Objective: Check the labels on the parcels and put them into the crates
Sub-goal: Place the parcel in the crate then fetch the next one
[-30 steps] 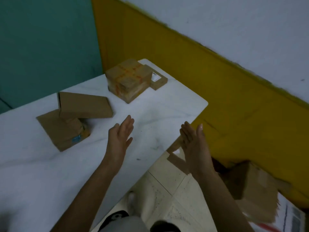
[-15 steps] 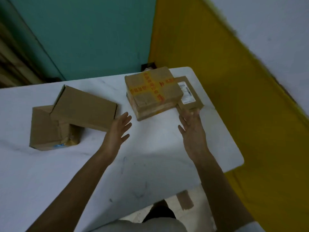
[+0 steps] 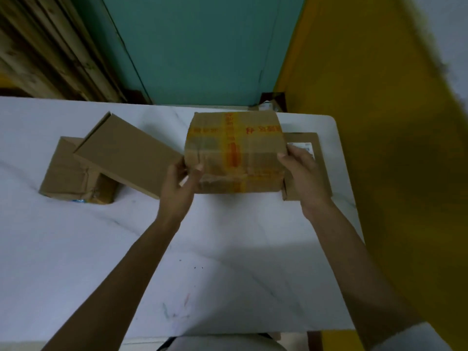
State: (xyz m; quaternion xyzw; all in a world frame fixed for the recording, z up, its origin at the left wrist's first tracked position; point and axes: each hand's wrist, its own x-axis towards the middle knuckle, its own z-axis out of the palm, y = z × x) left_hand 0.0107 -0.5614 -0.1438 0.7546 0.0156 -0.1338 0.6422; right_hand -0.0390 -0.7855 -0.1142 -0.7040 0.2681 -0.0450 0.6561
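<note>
I grip the parcel crossed with yellow-and-red tape [image 3: 233, 153] from both sides: my left hand [image 3: 177, 188] curls round its left edge, thumb on the near face, and my right hand [image 3: 304, 173] clamps its right edge. It sits at the far side of the white table [image 3: 228, 262], just beside a flat labelled parcel [image 3: 321, 158]. Two plain parcels [image 3: 126, 153] lie left.
</note>
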